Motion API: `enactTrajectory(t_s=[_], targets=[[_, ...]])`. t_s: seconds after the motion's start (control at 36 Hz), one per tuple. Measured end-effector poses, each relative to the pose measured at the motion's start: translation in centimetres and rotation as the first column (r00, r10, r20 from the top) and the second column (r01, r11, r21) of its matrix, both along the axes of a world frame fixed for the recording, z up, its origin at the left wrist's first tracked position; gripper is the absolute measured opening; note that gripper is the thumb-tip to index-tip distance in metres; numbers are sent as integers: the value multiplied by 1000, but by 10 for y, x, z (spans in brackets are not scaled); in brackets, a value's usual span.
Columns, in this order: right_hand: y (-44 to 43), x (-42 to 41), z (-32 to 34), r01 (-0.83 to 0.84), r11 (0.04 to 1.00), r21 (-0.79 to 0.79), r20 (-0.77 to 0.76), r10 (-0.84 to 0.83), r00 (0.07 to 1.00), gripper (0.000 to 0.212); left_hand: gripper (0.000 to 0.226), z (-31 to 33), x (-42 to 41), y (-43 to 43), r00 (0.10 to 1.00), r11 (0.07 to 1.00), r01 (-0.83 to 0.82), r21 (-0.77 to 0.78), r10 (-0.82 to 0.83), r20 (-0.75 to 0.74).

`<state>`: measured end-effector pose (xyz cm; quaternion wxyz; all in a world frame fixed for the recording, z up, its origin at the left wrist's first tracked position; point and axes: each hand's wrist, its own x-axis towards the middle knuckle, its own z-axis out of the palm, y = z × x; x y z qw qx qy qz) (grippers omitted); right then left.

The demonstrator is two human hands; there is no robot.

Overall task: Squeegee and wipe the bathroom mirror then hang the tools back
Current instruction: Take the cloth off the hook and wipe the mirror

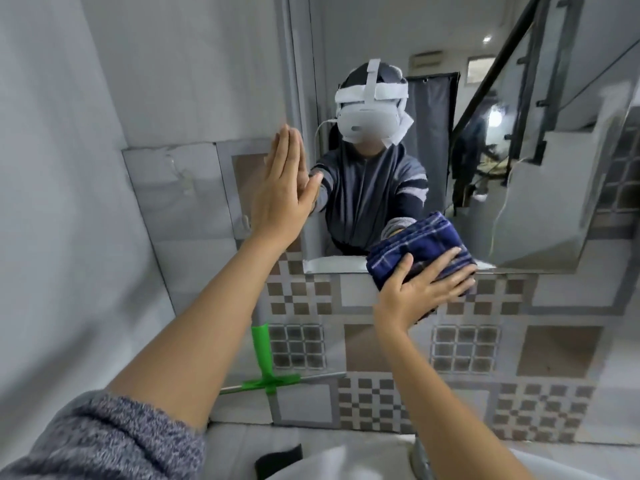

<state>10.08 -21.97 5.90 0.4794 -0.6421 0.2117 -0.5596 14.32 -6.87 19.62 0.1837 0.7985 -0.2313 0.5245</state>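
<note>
The bathroom mirror point(540, 140) hangs on the tiled wall ahead and reflects a person in a headset. My left hand point(282, 188) rests flat with fingers straight against the mirror's left edge, holding nothing. My right hand point(420, 289) presses a folded dark blue plaid cloth point(412, 251) against the mirror's bottom edge, fingers spread over it. A green squeegee point(265, 368) with a metal blade hangs on the wall below the mirror, between my two forearms, untouched.
Checkered brown and grey wall tiles point(464, 348) cover the wall under the mirror. A white basin edge point(311, 455) and a metal tap point(420, 460) sit at the bottom. A plain grey wall point(69, 168) stands at the left.
</note>
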Motion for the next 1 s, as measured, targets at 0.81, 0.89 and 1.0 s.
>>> enactTrajectory(t_s=[0.81, 0.89, 1.0], targets=[[58, -1, -17, -62, 507, -860, -118, -79, 990, 53, 52, -33, -17, 17, 996, 996, 85, 15, -85, -14], [51, -3, -16, -61, 480, -875, -118, -89, 989, 54, 49, -46, -28, 23, 997, 997, 78, -21, -78, -13], [49, -7, -13, -91, 467, -880, -149, -89, 985, 54, 39, -72, -42, 32, 997, 996, 57, -66, -60, -40]])
